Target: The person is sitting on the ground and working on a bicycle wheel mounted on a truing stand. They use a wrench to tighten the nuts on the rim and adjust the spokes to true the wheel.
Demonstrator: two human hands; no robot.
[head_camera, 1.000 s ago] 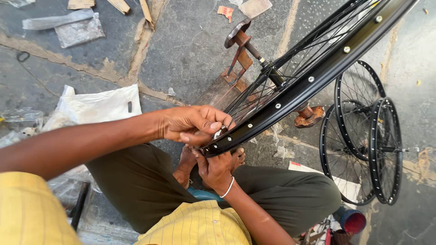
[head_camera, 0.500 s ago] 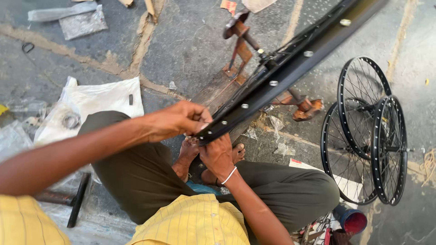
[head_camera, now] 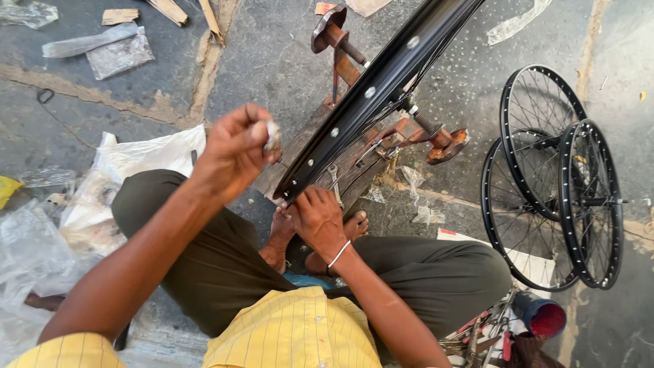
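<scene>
Head view, looking down onto a grey stone floor (head_camera: 272, 61) strewn with scraps. Largest in sight: a black bicycle rim (head_camera: 381, 88), slanting from top right down to centre, mounted in a rusty metal stand (head_camera: 354, 61) with threaded axle ends. Off to the right, well apart, three spoked black wheels (head_camera: 552, 184) leaning together. Nearer, olive-trousered legs folded cross-legged, bare feet (head_camera: 354, 225) tucked under the rim's lower end, yellow striped shirt (head_camera: 293, 334) at the bottom edge. On the left, a white plastic sheet (head_camera: 157, 153) and crumpled clear bags (head_camera: 27, 245). At bottom right, a blue cup with a red inside (head_camera: 541, 315). Left hand (head_camera: 235, 153) raised just beside the rim, thumb and fingers pinched shut on a small pale object (head_camera: 272, 135), too small to identify. Right hand (head_camera: 317, 218), a white band on the wrist, fingers curled closed around the rim's lowest edge, touching it from below.
</scene>
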